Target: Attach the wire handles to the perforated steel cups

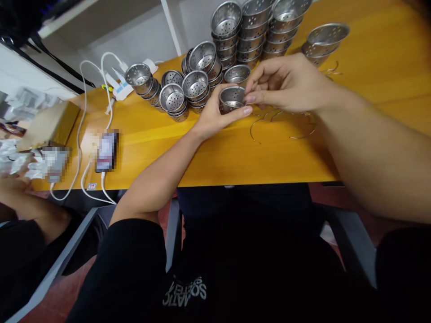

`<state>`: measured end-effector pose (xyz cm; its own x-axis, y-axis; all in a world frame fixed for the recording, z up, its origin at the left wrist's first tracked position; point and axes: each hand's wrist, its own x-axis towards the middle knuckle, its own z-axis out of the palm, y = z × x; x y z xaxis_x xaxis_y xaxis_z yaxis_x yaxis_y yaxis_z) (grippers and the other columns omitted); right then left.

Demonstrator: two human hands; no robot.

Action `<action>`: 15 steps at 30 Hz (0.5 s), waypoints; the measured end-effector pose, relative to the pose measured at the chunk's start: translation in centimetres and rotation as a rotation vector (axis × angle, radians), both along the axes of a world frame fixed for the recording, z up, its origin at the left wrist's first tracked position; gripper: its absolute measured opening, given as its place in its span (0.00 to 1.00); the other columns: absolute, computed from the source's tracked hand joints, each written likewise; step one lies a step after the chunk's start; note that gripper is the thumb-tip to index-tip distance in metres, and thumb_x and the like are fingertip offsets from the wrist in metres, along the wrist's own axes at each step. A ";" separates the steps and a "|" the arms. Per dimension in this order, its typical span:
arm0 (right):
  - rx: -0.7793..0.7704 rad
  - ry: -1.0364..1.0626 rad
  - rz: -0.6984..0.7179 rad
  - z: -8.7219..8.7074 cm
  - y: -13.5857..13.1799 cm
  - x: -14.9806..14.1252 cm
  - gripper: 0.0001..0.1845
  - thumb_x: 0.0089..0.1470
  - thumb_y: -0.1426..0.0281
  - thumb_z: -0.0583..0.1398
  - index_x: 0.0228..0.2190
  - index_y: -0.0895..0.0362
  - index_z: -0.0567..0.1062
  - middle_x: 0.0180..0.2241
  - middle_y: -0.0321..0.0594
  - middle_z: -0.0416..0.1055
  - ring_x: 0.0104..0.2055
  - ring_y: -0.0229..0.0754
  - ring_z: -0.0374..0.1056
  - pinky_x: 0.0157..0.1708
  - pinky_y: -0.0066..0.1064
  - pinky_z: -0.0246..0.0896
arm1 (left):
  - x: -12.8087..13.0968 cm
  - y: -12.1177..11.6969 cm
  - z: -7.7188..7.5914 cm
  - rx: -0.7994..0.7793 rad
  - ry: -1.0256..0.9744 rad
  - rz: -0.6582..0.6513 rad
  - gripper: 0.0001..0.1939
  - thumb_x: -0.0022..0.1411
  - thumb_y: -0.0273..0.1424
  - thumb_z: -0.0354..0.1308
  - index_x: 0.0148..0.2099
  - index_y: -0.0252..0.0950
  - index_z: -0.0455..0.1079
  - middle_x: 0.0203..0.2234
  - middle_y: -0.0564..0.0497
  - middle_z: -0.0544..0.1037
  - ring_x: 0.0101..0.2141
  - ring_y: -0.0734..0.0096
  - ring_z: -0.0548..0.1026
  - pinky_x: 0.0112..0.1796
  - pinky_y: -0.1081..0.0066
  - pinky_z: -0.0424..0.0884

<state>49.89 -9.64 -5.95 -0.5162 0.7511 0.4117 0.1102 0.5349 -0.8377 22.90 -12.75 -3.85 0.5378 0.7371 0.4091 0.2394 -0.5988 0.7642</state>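
My left hand [217, 110] is wrapped round a small perforated metal cup [232, 96], its thumb along the near side and its mouth facing up. At the cup's right rim my right hand [284, 85] is closed in a pinch; whatever its fingertips hold is too small or hidden to make out. Just behind the held cup stands another perforated cup [237, 74]. Several thin curved wires [257, 130] lie on the table below and beside my right hand, partly covered by it.
Stacks of perforated cups [226, 22] stand along the back of the yellow table [215, 166], with another stack [325, 38] at the right. On the left are a phone [107, 152], white cables [79, 125], a power strip [123, 89] and a cardboard box [50, 125]. Another person's arm [30, 206] rests at far left.
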 end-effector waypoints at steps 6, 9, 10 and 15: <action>0.058 -0.016 -0.097 3.4 -2.8 -3.1 0.27 0.52 0.49 0.71 0.46 0.53 0.78 0.32 0.39 0.76 0.29 0.37 0.71 0.31 0.33 0.73 | 0.2 0.9 -0.9 0.159 0.092 -0.001 0.50 0.60 0.67 0.51 0.70 0.39 0.42 0.58 0.43 0.68 0.60 0.61 0.73 0.65 0.52 0.67; 0.069 -0.033 -0.121 4.3 -3.5 -3.8 0.29 0.51 0.46 0.71 0.45 0.53 0.78 0.32 0.40 0.75 0.28 0.38 0.70 0.29 0.33 0.72 | 0.2 1.1 -1.0 0.180 0.116 0.016 0.50 0.61 0.67 0.51 0.70 0.41 0.41 0.58 0.44 0.68 0.59 0.61 0.74 0.64 0.53 0.68; 0.074 -0.037 -0.128 4.4 -3.6 -3.9 0.29 0.51 0.46 0.71 0.45 0.53 0.78 0.32 0.40 0.75 0.28 0.38 0.70 0.29 0.33 0.72 | 0.1 1.0 -1.0 0.184 0.119 0.016 0.50 0.61 0.67 0.51 0.70 0.41 0.41 0.58 0.44 0.68 0.59 0.62 0.74 0.63 0.54 0.68; 0.118 -0.060 -0.169 5.3 -4.4 -4.5 0.31 0.48 0.42 0.70 0.39 0.55 0.78 0.31 0.39 0.74 0.28 0.37 0.68 0.28 0.31 0.69 | 0.0 0.9 -0.6 0.179 0.114 0.036 0.50 0.60 0.66 0.53 0.71 0.41 0.42 0.58 0.43 0.68 0.60 0.60 0.73 0.64 0.53 0.68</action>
<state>45.38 -14.09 -0.65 -0.4137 0.7770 0.4744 0.2545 0.5990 -0.7592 22.94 -11.85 -4.49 0.5630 0.6776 0.4731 0.3418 -0.7121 0.6132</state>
